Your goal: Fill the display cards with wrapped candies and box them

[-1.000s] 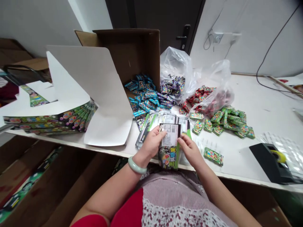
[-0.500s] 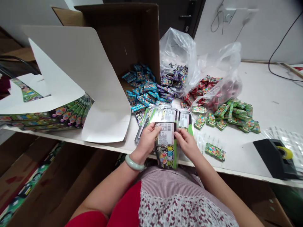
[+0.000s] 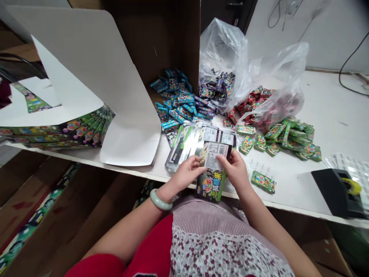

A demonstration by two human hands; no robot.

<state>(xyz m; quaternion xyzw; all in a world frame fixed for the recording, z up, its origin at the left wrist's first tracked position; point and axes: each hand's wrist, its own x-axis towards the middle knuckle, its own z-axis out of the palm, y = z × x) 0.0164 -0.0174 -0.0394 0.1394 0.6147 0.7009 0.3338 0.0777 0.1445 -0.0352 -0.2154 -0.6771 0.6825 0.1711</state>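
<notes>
- Left hand (image 3: 186,174): forearm comes in from the lower left, angled up toward the middle of the tabletop, with a pale green bangle (image 3: 160,200) at the wrist. The fingers are curled and closed, and the fingertips (image 3: 198,163) press on the packet's left edge.
- Right hand (image 3: 235,169): forearm rises from the lower right, wrist bent, fingers partly curled. The fingertips (image 3: 222,159) rest on the packet's upper right, at the barcode label. Together the hands have hold of the packet.
- Printed candy packet (image 3: 212,173): held upright between the hands, just over the tabletop's near edge. Its long axis runs away from the person, the far end leaning slightly right. The white barcode label is at the far end, the green cartoon artwork at the near end, overhanging the edge.
- Fanned packets (image 3: 187,144): these lie flat just behind the hands, overlapping.
- Tabletop (image 3: 331,115): carries piles of blue (image 3: 175,107), purple (image 3: 215,90) and red (image 3: 253,102) wrapped candies, green candy boxes (image 3: 288,138), and a black tape dispenser (image 3: 338,194).
- Cardboard box (image 3: 155,38): stands behind the blue pile, with a white card flap (image 3: 129,130) to its left.
</notes>
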